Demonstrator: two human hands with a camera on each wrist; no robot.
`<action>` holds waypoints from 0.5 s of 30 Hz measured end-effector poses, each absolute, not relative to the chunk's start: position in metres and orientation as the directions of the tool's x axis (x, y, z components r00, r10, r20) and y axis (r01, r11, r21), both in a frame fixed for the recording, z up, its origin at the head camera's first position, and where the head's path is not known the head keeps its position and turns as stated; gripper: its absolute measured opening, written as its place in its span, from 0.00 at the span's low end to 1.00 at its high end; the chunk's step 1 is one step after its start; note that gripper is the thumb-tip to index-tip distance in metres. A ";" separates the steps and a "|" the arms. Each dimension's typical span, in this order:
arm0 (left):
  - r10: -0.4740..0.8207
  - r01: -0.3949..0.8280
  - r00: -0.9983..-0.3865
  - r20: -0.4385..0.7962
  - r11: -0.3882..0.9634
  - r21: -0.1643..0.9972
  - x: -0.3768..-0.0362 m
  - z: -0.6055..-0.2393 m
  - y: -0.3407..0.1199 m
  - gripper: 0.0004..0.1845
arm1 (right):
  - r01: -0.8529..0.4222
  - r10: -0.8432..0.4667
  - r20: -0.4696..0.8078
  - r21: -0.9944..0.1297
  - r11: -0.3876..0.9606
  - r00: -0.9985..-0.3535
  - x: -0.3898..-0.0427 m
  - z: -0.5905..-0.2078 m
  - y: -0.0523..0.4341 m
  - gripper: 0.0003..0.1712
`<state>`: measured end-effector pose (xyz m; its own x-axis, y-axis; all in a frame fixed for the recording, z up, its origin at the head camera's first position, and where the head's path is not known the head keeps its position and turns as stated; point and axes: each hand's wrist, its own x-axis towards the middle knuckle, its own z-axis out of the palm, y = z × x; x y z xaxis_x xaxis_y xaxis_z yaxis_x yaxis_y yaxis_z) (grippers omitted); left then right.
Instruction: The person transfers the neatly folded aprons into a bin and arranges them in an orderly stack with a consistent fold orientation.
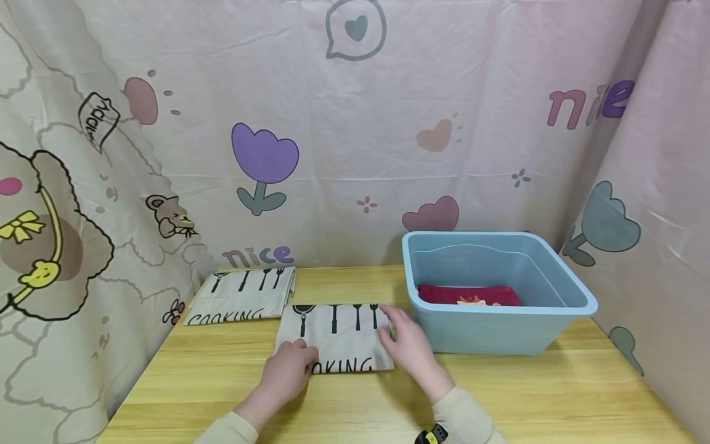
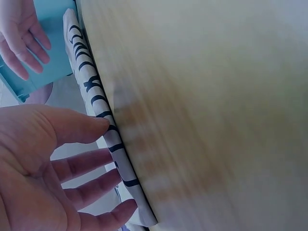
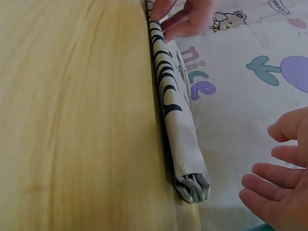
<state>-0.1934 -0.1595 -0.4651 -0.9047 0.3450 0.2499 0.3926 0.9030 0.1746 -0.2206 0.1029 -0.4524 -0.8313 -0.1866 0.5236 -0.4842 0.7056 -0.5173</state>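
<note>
A folded beige cloth (image 1: 338, 336) printed with black utensils and "COOKING" lies flat on the wooden table (image 1: 222, 394). My left hand (image 1: 299, 359) rests at its near left corner. In the left wrist view the fingers (image 2: 91, 166) are straight and the thumb touches the cloth's (image 2: 107, 122) edge. My right hand (image 1: 395, 330) is at the cloth's right edge, fingers relaxed. In the right wrist view those fingers (image 3: 276, 175) stand just apart from the stacked folds (image 3: 180, 130). Neither hand grips anything.
A second folded cloth (image 1: 244, 296) of the same print lies at the back left. A light blue plastic tub (image 1: 499, 330) stands at the right, with a red cloth (image 1: 468, 294) inside. Printed curtains (image 1: 355, 135) close off the back and sides.
</note>
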 end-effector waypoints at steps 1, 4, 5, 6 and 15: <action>0.347 0.393 -0.905 0.245 0.902 0.176 -0.193 -0.465 -0.160 0.13 | -0.484 -0.186 0.525 -0.515 0.707 -0.830 -0.221 -0.453 0.103 0.26; 0.349 0.392 -0.910 0.226 0.900 0.191 -0.194 -0.465 -0.161 0.12 | -0.480 -0.182 0.523 -0.516 0.709 -0.832 -0.221 -0.456 0.104 0.26; 0.349 0.392 -0.911 0.218 0.898 0.201 -0.195 -0.464 -0.162 0.12 | -0.476 -0.180 0.520 -0.518 0.711 -0.835 -0.221 -0.457 0.104 0.26; 0.350 0.394 -0.912 0.214 0.894 0.213 -0.196 -0.464 -0.163 0.11 | -0.472 -0.179 0.515 -0.521 0.711 -0.838 -0.221 -0.459 0.104 0.27; 0.266 0.330 -0.942 0.204 0.847 0.418 -0.208 -0.459 -0.175 0.09 | -0.427 -0.150 0.461 -0.586 0.689 -0.875 -0.222 -0.465 0.102 0.30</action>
<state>-0.2082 -0.1754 -0.4590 -0.9421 0.2660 0.2041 0.3295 0.8468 0.4176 -0.2217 0.1016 -0.4648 -0.8748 -0.1501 0.4607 -0.4267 0.6891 -0.5857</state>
